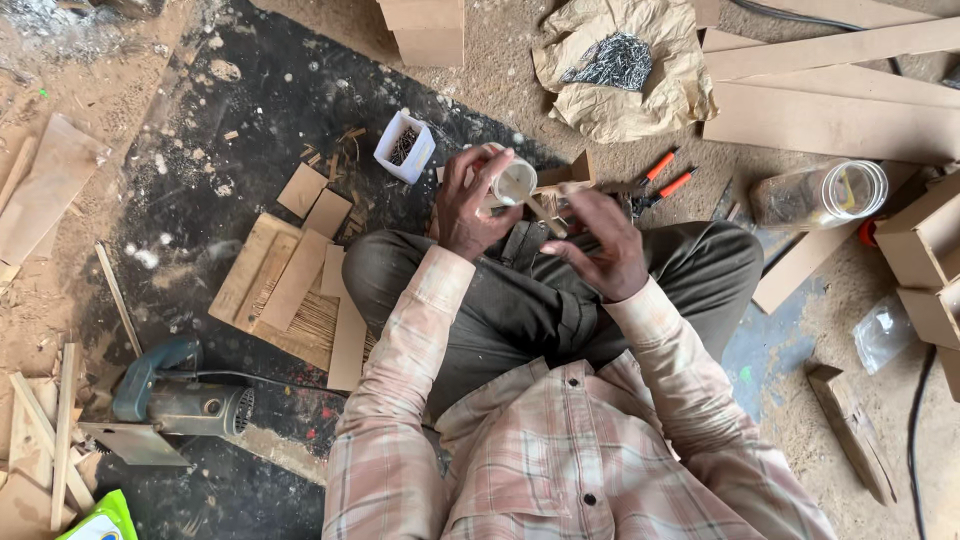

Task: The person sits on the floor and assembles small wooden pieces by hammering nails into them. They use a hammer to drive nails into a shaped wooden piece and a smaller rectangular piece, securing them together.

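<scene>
Gripping white cup (pixel 514 183), left hand (pixel 468 205); contents unclear.

We count 2 hands: our left hand (pixel 470 205) and right hand (pixel 598 245). Between them is 1 white cup (pixel 514 184). On the floor we see 1 small white box (pixel 404 147), 1 pair of orange-handled pliers (pixel 662 178), 1 clear plastic jar (pixel 820 194), 1 crumpled paper (pixel 640 95) carrying 1 heap of nails (pixel 612 60), 1 blue power tool (pixel 175 398), and 2 small square boards (pixel 315 200).
</scene>
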A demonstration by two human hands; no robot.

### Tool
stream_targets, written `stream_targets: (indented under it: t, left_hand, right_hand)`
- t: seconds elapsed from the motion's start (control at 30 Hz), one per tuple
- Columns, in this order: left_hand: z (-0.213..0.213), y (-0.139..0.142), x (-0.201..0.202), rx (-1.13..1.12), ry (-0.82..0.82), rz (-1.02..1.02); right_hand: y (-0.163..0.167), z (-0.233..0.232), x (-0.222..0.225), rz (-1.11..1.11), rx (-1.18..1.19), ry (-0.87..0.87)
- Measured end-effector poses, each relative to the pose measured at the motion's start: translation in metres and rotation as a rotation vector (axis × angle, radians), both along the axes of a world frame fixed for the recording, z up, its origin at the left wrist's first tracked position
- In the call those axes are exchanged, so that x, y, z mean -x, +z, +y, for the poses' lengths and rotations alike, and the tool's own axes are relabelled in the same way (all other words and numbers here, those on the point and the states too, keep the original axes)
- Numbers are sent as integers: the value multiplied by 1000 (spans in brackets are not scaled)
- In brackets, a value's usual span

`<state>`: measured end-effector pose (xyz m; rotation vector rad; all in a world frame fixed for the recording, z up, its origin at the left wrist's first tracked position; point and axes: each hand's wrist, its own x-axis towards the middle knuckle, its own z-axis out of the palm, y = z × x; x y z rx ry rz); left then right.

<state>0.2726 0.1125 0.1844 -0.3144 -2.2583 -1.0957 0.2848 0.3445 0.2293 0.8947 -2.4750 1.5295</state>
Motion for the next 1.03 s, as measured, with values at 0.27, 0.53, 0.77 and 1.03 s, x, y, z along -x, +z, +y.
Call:
stream_targets:
  t: [0.27, 0.53, 0.77, 1.03]
  left_hand:
    - [-21, -17, -38, -95, -52, 59]
    - [-22, -29, -41, -100, -57, 39]
    - [-15, -36, -32, -92, -50, 50]
    - [-12, -34, -28, -126, -82, -10]
  right_hand:
    - [41, -49, -27, 254, -120, 75]
    - [29, -51, -31, 273, -171, 55]
    - [20, -45, -32, 223, -99, -25]
    - [-5, -43, -18, 92, -26, 71]
